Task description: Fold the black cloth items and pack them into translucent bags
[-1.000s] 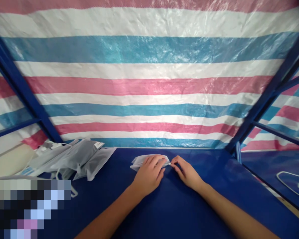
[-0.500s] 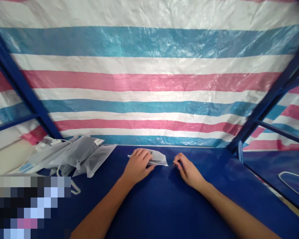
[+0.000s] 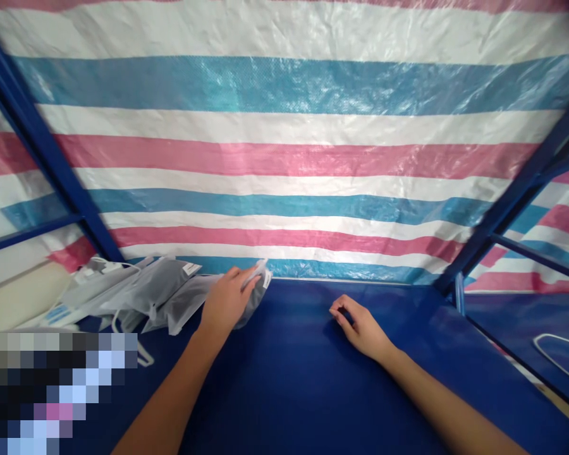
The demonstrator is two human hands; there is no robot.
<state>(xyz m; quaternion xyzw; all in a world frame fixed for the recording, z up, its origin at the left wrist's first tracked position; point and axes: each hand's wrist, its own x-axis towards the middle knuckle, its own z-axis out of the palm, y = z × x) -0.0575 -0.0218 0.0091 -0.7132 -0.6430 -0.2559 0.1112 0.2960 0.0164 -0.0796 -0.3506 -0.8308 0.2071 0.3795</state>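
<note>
My left hand grips a small translucent zip bag with something dark inside and a white label near its top corner. The bag is tilted up, and my palm and fingers hide part of it. Just left of that hand lies a pile of similar frosted bags with dark contents. Over the blue tabletop, my right hand is curled with thumb and index tips together. Whether anything sits in that pinch is too small to make out.
A striped plastic sheet hangs behind the table. Blue metal posts stand at the left and right. A white cable lies by the pile, and another white cable shows at far right. The lower left corner is pixelated.
My left hand has moved left toward the pile, lifting and tilting the bag that lay flat on the table. My right hand has stayed nearly in place.
</note>
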